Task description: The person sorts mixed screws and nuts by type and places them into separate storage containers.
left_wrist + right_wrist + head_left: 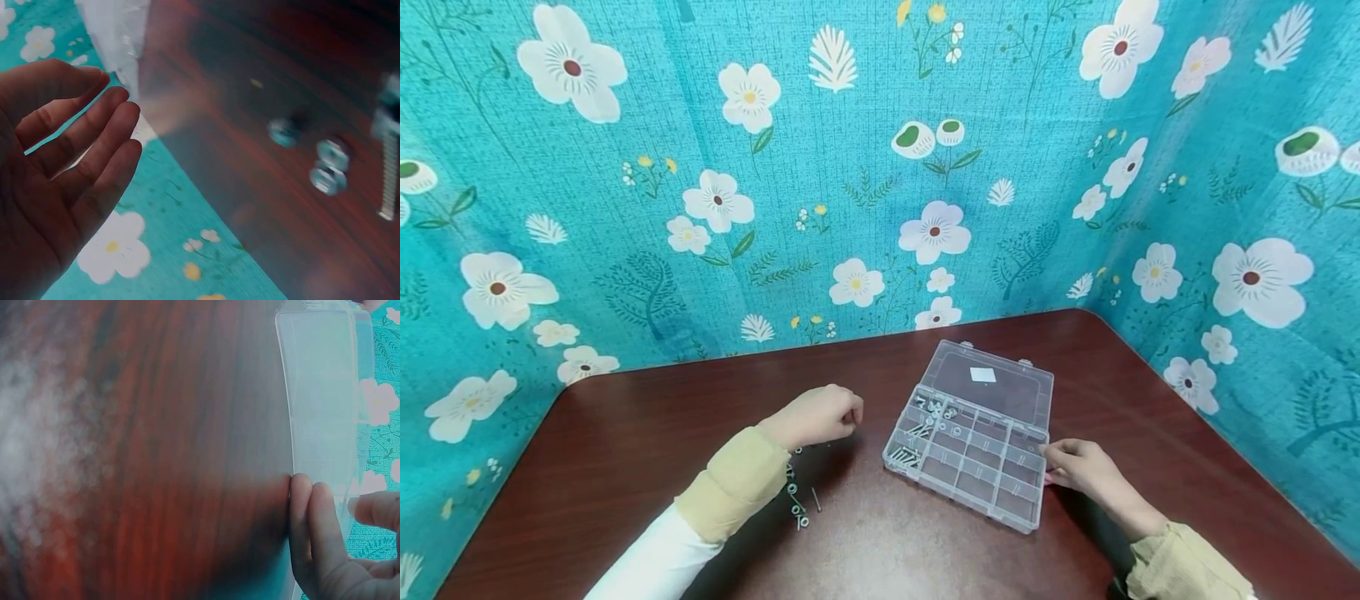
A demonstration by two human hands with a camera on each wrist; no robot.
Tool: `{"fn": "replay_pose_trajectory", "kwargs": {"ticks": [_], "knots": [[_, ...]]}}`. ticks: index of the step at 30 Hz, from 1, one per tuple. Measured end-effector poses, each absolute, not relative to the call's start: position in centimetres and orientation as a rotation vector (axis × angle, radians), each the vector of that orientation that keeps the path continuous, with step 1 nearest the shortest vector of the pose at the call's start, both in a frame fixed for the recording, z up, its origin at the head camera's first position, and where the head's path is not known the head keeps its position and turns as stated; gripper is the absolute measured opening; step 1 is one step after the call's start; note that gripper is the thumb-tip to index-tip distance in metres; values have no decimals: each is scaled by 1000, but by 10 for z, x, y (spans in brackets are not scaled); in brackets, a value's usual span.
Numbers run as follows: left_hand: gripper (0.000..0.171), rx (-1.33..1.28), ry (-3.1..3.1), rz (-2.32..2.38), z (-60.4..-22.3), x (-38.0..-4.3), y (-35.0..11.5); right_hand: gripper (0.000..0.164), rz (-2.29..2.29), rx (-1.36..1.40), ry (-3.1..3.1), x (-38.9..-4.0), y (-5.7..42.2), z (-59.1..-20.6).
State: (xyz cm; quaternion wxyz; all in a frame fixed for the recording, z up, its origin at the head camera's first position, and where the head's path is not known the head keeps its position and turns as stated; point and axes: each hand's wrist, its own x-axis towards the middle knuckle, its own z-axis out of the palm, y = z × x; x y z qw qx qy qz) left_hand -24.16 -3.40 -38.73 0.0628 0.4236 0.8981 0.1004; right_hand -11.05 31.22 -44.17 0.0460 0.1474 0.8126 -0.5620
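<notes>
A clear plastic compartment box (985, 475) lies on the table with its lid folded back. My right hand (1086, 468) holds the box's right side; in the right wrist view, fingertips (301, 487) press the side wall and the thumb bends over the edge. Screws (906, 456) and nuts sit in the left-hand compartments. My left hand (820, 414) hovers left of the box, its fingers loosely bent with nothing visible between them in the left wrist view. Below its wrist lie loose nuts (332, 156) and screws (389, 175), partly hidden by the sleeve in the head view.
The open lid (1022, 396) leans out behind the box, with a small white label (982, 375) on it. The dark red wooden table (647, 433) reaches back to a teal flowered cloth (805, 167) that hangs behind and at both sides.
</notes>
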Motion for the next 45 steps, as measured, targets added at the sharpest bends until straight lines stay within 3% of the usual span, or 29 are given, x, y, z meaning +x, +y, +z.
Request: {"fn": "replay_pose_trajectory", "kwargs": {"ticks": [22,31,38,45], "knots": [[14,1231,2768,274,-416,-244,-93,38,-1734,437,2472,-111,313,-444],[17,1142,2759,309,-420,-247,-97,38,-1713,431,2487,-111,313,-443],[19,1282,2711,423,-422,-250,-98,38,-1721,438,2482,-111,313,-443],[23,1106,2658,438,-417,-248,-92,37,-1737,451,2474,-111,312,-441]]}}
